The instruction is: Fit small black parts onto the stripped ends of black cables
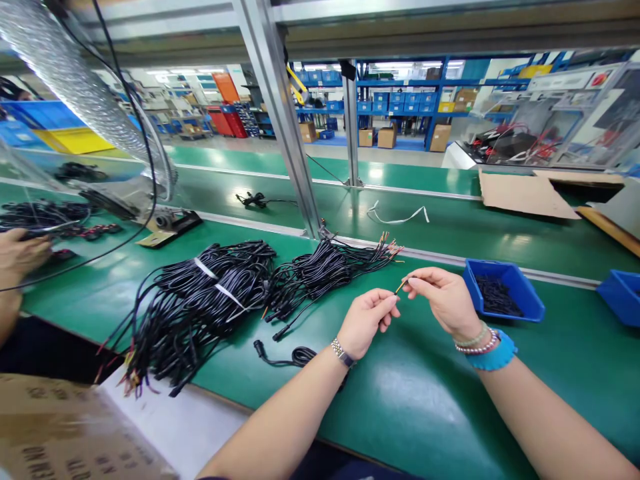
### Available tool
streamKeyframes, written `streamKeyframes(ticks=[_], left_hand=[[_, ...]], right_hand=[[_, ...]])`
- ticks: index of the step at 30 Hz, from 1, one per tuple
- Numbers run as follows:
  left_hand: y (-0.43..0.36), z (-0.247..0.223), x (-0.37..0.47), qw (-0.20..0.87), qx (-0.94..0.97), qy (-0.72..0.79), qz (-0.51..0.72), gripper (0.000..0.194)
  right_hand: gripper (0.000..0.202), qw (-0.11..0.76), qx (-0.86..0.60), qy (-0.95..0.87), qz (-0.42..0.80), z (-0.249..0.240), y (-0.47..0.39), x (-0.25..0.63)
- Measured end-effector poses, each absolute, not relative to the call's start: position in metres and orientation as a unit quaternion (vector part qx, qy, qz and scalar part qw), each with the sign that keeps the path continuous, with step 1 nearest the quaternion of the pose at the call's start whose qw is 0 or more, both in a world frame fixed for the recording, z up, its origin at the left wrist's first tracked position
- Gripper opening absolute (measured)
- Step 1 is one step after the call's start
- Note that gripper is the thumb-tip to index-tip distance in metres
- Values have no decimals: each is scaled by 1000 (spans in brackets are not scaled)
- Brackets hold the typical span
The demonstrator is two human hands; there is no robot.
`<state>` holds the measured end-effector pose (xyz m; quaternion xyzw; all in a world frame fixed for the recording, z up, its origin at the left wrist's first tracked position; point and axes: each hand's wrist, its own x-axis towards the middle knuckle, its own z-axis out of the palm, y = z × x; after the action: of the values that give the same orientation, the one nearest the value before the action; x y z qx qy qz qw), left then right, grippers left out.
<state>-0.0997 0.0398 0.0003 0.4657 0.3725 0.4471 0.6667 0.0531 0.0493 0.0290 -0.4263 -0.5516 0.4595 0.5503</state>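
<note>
My left hand (367, 320) pinches the end of a black cable near its thin coloured wires. My right hand (443, 297) grips the tips of those wires (401, 287), close to the left fingertips. Part of a coiled black cable (303, 356) with a round connector lies on the green table (400, 400), partly behind my left forearm. Beyond my left hand is a bundle of black cables (325, 270) with bare copper-coloured ends. A larger cable bundle (210, 293), tied with white strips, lies left of it.
A blue bin (540, 310) of small black parts stands right of my right hand; another blue bin (620, 297) is farther right. A metal post (283, 113) rises behind the bundles. Another person's hand (23, 257) is at the far left. A cardboard box (65, 427) stands lower left.
</note>
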Motion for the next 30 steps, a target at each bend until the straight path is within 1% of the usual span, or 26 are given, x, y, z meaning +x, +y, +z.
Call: streamKeyframes(ticks=[3,6,9,11,13,16,18,30], left_hand=[[40,-1,-99,667,459,370,457,22],[40,-1,-99,670,454,364,462,22],[40,-1,-100,671,454,361,461,22],[40,-1,-100,672,456,363,457,23],[40,-1,-100,675,455,366,451,25],[41,0,-100,682,457,368,437,26],[40,0,-100,687,461,367,425,26],[39,-1,-99,685,475,365,414,26]], right_hand=[[16,539,-433,-540,480,28,49,52],[17,497,-445,-547,505,27,47,49],[17,453,-474,-564,502,29,46,48],[18,444,-481,-569,497,31,46,50],[18,466,-474,-563,492,33,48,53],[20,522,-454,-544,475,35,50,57],[20,539,-445,-541,468,36,51,59],[16,520,-444,-551,478,38,50,59]])
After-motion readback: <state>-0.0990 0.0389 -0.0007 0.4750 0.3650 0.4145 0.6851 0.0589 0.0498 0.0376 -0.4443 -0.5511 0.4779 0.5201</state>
